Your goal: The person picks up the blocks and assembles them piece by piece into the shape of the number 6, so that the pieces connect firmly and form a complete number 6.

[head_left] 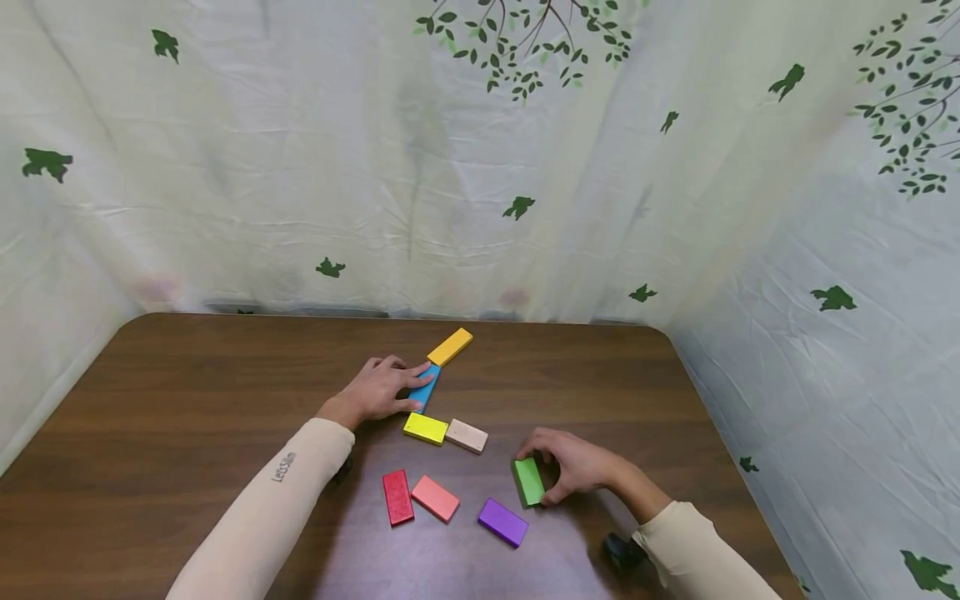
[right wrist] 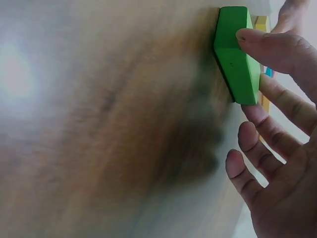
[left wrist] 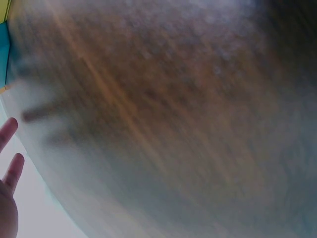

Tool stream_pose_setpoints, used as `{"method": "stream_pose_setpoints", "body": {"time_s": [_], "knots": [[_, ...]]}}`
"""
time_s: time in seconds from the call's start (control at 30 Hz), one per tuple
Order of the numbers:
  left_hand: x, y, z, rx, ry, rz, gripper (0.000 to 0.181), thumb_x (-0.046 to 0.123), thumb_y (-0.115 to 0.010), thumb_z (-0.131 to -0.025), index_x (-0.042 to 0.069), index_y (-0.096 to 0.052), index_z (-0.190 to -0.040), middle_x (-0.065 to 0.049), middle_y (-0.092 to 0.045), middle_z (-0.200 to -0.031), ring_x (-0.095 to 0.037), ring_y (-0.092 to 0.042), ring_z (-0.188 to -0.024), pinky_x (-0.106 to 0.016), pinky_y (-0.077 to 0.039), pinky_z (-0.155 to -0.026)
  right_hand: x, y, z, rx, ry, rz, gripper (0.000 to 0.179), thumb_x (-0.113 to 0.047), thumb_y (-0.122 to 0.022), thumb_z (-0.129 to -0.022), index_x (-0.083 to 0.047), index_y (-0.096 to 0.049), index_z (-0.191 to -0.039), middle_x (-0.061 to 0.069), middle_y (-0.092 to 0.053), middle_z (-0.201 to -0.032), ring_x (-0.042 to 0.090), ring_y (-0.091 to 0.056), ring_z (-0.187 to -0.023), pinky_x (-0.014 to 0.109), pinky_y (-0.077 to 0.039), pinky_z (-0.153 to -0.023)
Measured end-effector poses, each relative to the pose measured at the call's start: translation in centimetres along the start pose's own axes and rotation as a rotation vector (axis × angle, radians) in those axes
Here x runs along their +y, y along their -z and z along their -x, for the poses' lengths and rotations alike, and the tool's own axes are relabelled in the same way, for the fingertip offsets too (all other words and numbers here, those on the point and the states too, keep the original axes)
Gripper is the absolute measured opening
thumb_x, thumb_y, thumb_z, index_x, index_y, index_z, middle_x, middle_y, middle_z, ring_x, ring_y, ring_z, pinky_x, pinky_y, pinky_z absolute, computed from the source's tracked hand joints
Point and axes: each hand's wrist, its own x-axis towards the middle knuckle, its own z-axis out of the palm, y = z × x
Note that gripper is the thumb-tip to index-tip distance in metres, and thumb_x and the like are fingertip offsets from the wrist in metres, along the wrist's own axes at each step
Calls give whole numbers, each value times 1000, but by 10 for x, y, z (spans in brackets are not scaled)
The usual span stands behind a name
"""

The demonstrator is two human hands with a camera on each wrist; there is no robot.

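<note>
Your left hand, fingers loosely spread, rests on the blue block; your right hand pinches the green block by its ends. Grip evenly, steering clear of the purple block near your right thumb.

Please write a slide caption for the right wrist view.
Right hand grips a green rectangular block; wood-grain tabletop behind.

Pale leaf-print curtains around a brown wooden table.

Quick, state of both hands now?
Left hand: touching the blue block; whether it grips cannot be told.
Right hand: holding the green block between thumb and fingers.
</note>
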Motion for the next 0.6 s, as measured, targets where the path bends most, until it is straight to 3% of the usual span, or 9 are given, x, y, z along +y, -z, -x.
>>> {"method": "stream_pose_setpoints", "body": {"time_s": [0.33,0.6], "knots": [[-2,-1,0,2,3,2,63,42,-63,-91,18,-42,-145,-5,-38,-152,-38,-40,-126,-57,-29,-99,-3,5,-20,-29,33,47,58,-16,-87,-64,-9,-65,-117,-2,-56,-103,13,-51,-84,20,-43,-73],[-3,-1,0,-3,4,-5,63,44,-62,-91,19,-43,-146,-4,-38,-153,-38,-40,-127,-57,-30,-99,-5,7,-35,-55,-5,44,57,-19,-87,-66,-11,-64,-117,-6,-55,-102,12,-50,-82,19,-42,-72]]}}
